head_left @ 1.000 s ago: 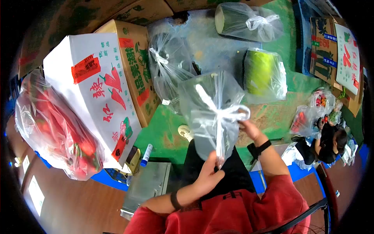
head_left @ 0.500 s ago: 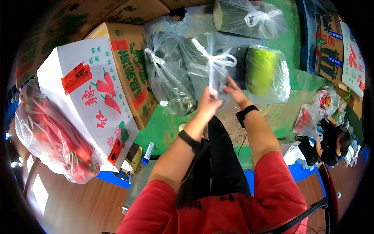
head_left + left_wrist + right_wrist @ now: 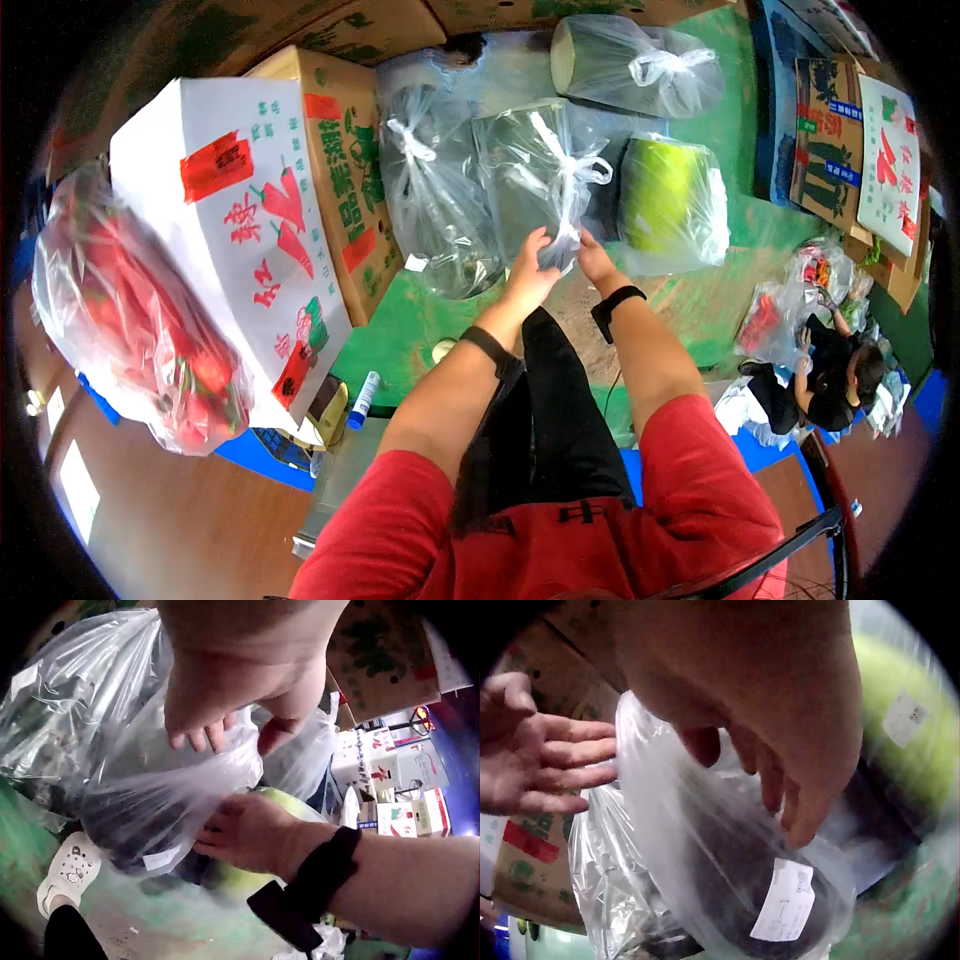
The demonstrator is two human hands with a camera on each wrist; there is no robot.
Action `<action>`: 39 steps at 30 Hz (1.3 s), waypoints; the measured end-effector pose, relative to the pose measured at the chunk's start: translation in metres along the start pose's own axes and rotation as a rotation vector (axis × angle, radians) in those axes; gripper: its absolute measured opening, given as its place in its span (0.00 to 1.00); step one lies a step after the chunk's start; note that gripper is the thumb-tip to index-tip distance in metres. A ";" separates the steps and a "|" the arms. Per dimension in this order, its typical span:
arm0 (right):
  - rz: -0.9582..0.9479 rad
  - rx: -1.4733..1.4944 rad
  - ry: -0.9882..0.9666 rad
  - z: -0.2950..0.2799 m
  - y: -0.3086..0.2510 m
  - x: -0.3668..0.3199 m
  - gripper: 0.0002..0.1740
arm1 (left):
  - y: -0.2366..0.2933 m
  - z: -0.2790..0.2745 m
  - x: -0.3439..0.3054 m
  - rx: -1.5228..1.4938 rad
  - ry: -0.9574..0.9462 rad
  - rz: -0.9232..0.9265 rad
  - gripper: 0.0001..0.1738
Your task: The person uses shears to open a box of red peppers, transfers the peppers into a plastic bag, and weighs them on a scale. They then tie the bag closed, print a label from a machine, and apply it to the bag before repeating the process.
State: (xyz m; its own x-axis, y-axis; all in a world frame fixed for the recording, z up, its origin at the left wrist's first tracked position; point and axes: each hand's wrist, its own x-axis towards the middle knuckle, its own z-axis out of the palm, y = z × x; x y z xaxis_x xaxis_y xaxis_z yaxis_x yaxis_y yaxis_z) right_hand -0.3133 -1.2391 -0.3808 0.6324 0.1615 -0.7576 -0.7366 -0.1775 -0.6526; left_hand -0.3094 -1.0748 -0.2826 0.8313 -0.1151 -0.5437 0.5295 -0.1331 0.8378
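Note:
A knotted clear plastic bag (image 3: 530, 165) with a dark-skinned item in it lies between another knotted bag (image 3: 435, 190) and a bagged green melon-like piece (image 3: 668, 190). My left hand (image 3: 532, 272) is at the near left edge of the middle bag, its fingers extended in the right wrist view, where the hand (image 3: 544, 754) reaches the plastic. On the near right side, my right hand (image 3: 597, 262) rests against the bag with fingers loosely bent; the right wrist view shows this hand (image 3: 765, 742) over the plastic, above a white label (image 3: 782, 900).
Another bagged cylinder (image 3: 640, 65) lies at the back. On the left stand a white pepper carton (image 3: 235, 220) and a bag of red peppers (image 3: 140, 320). A glue-stick-like tube (image 3: 364, 400) is near a metal box. At the right, a person in black (image 3: 835, 370) sits by bags.
The knotted bag has moved forward from over my lap and been set down between the other bags. My left hand has let go of its gathered end, and its fingers have straightened.

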 end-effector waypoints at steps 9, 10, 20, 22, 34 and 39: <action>0.148 -0.427 0.510 0.025 -0.005 -0.087 0.19 | -0.106 -0.116 -0.200 -0.137 0.075 -0.319 0.18; 0.175 -0.500 0.480 0.035 -0.014 -0.109 0.19 | -0.127 -0.134 -0.233 -0.226 0.129 -0.396 0.17; 0.228 -0.604 -0.123 0.195 -0.012 -0.274 0.11 | -0.212 -0.286 -0.562 -0.402 0.678 -0.594 0.13; 0.218 -0.621 -0.242 0.253 -0.029 -0.300 0.10 | -0.208 -0.305 -0.605 -0.573 0.710 -0.617 0.13; -0.265 -1.020 -0.720 0.592 -0.202 -0.292 0.10 | -0.138 -0.491 -0.637 -0.711 0.955 -0.303 0.16; -0.355 -1.106 -0.754 0.706 -0.247 -0.215 0.11 | -0.046 -0.636 -0.629 -0.715 0.912 0.007 0.19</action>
State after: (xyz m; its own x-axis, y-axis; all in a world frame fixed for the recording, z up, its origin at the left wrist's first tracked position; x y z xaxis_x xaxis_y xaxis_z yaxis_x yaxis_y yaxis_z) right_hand -0.4364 -0.5449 -0.0520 0.2023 0.7771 -0.5960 0.2305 -0.6293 -0.7422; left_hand -0.7492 -0.3698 0.0531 0.4934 0.6782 -0.5446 0.2568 0.4847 0.8362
